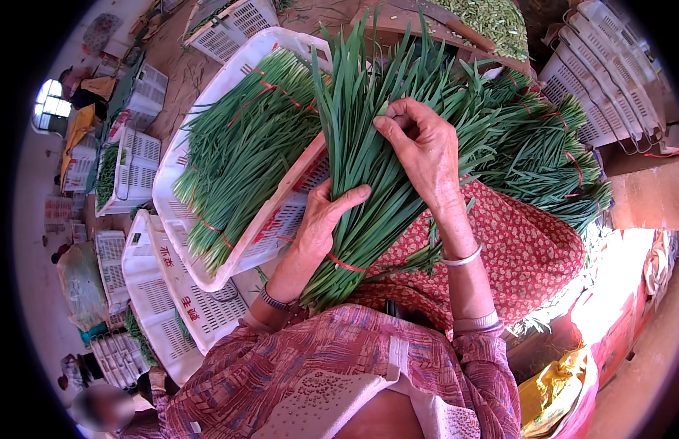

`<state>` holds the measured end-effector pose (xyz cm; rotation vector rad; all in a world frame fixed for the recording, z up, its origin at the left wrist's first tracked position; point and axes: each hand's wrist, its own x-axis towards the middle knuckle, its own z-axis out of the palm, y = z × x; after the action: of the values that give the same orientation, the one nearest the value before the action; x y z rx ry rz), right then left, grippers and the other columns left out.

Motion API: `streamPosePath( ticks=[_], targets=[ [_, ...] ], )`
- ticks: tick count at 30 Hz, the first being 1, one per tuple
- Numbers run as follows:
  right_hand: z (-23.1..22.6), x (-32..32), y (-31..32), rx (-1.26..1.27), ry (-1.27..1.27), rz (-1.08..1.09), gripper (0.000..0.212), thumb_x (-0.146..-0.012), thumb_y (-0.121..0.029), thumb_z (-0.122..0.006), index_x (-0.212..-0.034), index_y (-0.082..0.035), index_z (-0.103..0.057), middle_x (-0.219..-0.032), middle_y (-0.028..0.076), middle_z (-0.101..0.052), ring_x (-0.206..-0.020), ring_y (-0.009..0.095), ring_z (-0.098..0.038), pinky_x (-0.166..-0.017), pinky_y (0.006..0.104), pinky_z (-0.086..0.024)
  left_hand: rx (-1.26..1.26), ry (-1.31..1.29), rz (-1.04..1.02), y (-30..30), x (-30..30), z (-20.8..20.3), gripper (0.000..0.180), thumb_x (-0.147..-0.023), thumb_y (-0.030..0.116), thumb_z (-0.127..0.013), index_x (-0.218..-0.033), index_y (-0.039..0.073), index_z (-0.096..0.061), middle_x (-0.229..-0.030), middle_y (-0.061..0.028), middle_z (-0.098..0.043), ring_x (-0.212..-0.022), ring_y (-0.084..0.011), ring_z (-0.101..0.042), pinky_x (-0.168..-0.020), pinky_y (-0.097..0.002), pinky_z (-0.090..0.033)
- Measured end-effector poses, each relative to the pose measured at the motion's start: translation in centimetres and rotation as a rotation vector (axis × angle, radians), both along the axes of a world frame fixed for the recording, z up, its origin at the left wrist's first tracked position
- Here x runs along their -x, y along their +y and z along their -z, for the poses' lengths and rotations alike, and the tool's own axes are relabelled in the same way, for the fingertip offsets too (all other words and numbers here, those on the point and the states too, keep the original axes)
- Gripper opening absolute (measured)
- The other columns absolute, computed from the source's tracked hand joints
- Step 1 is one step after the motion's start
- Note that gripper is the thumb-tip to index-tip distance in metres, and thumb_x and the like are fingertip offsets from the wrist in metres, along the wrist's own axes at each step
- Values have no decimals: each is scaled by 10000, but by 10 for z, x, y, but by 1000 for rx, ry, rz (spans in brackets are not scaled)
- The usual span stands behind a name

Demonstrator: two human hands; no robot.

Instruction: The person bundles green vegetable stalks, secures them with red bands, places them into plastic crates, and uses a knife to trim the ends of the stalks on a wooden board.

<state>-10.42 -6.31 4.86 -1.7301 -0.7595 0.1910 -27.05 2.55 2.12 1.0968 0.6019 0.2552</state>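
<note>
A large bunch of garlic chives lies across my lap, its leaves fanning out away from me. A red band goes around it near the stem end. My left hand is wrapped around the bunch above the band, thumb across the leaves. My right hand pinches a single chive leaf between thumb and forefinger at the upper leaves. A red patterned cloth covers my lap under the bunch.
A white crate on the left holds banded chive bundles. More banded bundles lie to the right. At the far side are a knife and a heap of chopped green pieces. Stacked white crates stand at far right.
</note>
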Motion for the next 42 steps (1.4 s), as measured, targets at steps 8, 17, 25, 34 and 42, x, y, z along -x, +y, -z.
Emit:
streamPosePath(
  ticks=[8,17,25,34,42],
  targets=[
    [11,12,20,-148,-192,128,74,-865,-64,-657,-915,-39,-609,-840,117,-591,-705,301,-619,-637,361,-485,37,0,-56,3,0,15,374,-804,84,-790,-1138,-20,-655,-1023,-66,-707,-890,-140,-665,-823,-298,-550],
    [-5,-51,-18,-594,276,267,191,-1007,-216,-546,-1068,-44,-605,-837,-21,-545,-704,65,-465,-629,211,-403,77,-79,-69,10,7,12,454,-827,61,-756,-1249,-18,-609,-1125,-87,-693,-975,-155,-665,-893,-312,-535],
    [45,20,-78,-155,407,112,866,-917,-467,-636,-1516,7,-228,-1470,231,-372,-1311,327,-414,-1091,409,-370,32,-206,-89,39,-15,-6,475,-875,95,-710,-1320,28,-557,-1171,-66,-671,-1038,-155,-645,-926,-315,-529],
    [95,72,-57,-489,957,-118,646,-903,-380,-674,-1395,-33,-440,-1311,93,-560,-1185,243,-543,-1037,404,-440,-906,-123,320,108,-77,-102,1082,-753,443,-815,-1491,-58,-203,-1350,-287,-487,-1077,-290,-601,-926,-373,-500],
    [78,52,-43,-614,1302,-206,700,-920,-526,-594,-1430,-80,-418,-1357,111,-553,-1203,291,-553,-1039,463,-454,-835,265,310,255,-82,-158,674,-846,581,-666,-1090,-47,-679,-1051,-152,-710,-989,-202,-680,-784,-302,-554]
  ],
)
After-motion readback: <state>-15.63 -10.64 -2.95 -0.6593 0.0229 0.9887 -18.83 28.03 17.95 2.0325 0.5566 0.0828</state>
